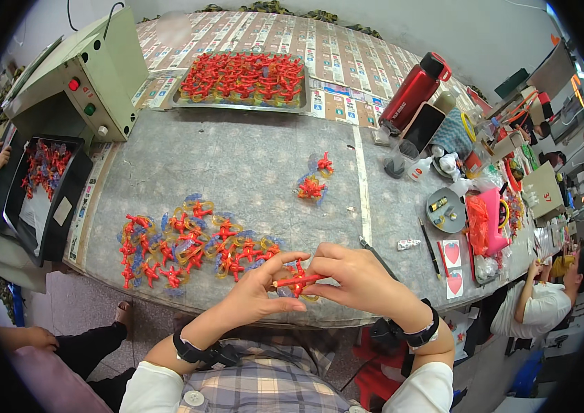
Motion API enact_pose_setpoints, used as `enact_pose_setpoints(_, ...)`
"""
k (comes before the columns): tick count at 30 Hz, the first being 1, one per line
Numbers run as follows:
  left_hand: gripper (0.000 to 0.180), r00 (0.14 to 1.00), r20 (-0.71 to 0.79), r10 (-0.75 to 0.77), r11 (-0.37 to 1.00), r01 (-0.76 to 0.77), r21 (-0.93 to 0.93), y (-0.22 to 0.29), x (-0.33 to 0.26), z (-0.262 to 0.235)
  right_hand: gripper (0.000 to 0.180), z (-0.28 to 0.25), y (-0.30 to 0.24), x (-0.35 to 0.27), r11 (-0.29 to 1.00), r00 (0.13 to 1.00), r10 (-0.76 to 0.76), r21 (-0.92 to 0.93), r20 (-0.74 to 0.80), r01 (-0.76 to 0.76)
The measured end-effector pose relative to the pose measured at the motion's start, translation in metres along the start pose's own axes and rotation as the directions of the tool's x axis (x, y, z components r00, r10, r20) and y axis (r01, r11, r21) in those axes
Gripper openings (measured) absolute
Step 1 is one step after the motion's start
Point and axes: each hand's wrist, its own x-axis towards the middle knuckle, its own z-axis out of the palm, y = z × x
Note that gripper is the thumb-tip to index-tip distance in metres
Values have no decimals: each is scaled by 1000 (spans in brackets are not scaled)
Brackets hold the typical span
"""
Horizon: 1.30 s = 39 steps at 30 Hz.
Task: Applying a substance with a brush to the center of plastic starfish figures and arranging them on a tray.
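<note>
Left hand (pixel 269 283): at six o'clock, curled with thumb and fingers about the red piece (pixel 297 283), gripping its side.
Right hand (pixel 355 277): just beside it, toward five o'clock, pinching the same piece by a slim red rod; fingers cover part of it, so whether the rod is separate cannot be told.
Loose heap (pixel 192 244): at eight o'clock on the grey tabletop (pixel 251 151), many red branched pieces with yellow and blue see-through parts, tangled too closely to count.
Stray clusters (pixel 312 186): two, near the middle, toward one o'clock.
Round grey dish (pixel 449 221): at three o'clock, holding a few small yellowish items, too small to make out.
Black bin (pixel 72 187): at nine o'clock, with red and bluish pieces over a white sheet.
Metal tray (pixel 240 106): at eleven o'clock, filled with rows of red pieces, yellow and blue parts among them.
Red bottle (pixel 409 94): between one and two o'clock, lidded, contents hidden.
Machine (pixel 103 86): at ten o'clock, pale green, its interior mostly hidden.
Co-workers: one person (pixel 543 303) at four o'clock, blurred; another (pixel 51 372) at eight, cut off by the dark rim.
</note>
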Motion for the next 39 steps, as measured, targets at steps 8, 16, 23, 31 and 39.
enact_pose_setpoints(8,71,999,-15,37,886,-26,462,15,2,2,22,2,-3,0,975,998,-61,-216,-28,53)
enact_pose_setpoints(16,69,963,64,262,704,-236,670,8,3,-1,23,18,0,-4,958,986,-86,-284,-141,43)
enact_pose_setpoints(23,64,979,154,135,695,-204,689,14,6,2,42,14,22,-5,991,993,112,74,19,-113)
enact_pose_setpoints(31,76,971,106,216,895,-240,375,-24,9,4,36,34,47,-33,670,983,135,720,121,-181)
enact_pose_setpoints(39,74,989,151,5,891,-73,449,-30,7,1,11,12,76,-217,539,4,804,731,-595,418)
